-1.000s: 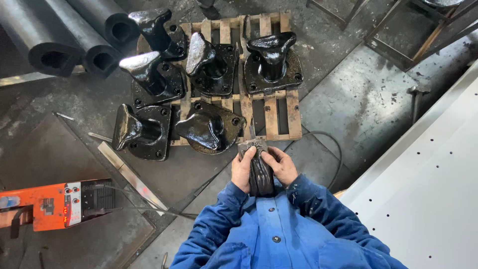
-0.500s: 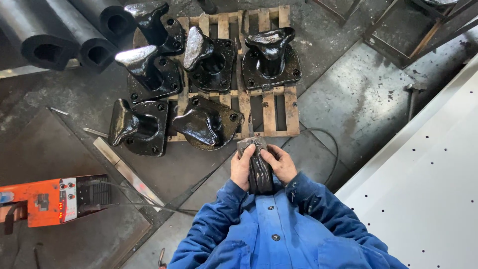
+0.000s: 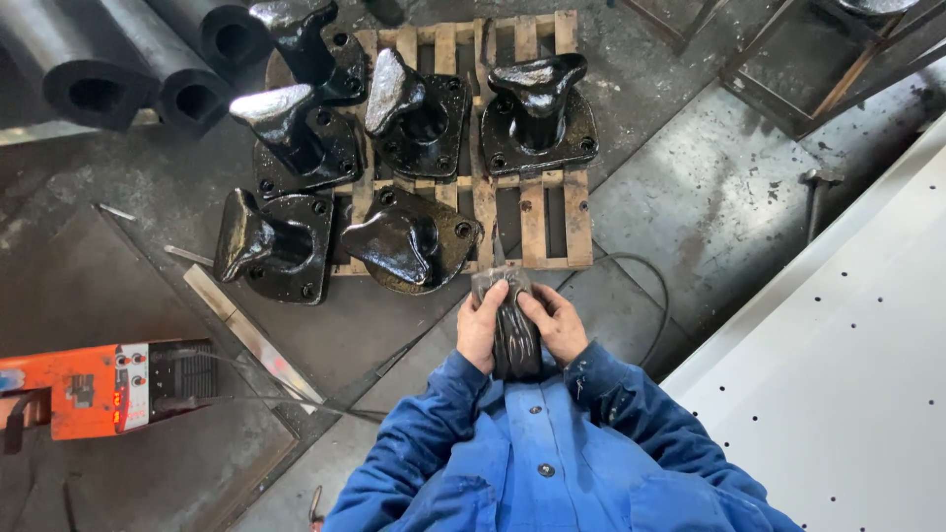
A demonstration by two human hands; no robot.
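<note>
The left hand (image 3: 480, 328) wraps the left side of a dark crumpled glove (image 3: 513, 330), fingers curled closed against it. The glove sits upright between both hands, close to the chest of the blue jacket (image 3: 552, 453). The right hand (image 3: 558, 322) clamps the glove's right side, thumb pressed near its upper end. Just beyond the fingertips lies a wooden pallet (image 3: 532, 212) carrying black cast bollards (image 3: 409, 236). Well left of the hands stands an orange welding unit (image 3: 94, 389).
</note>
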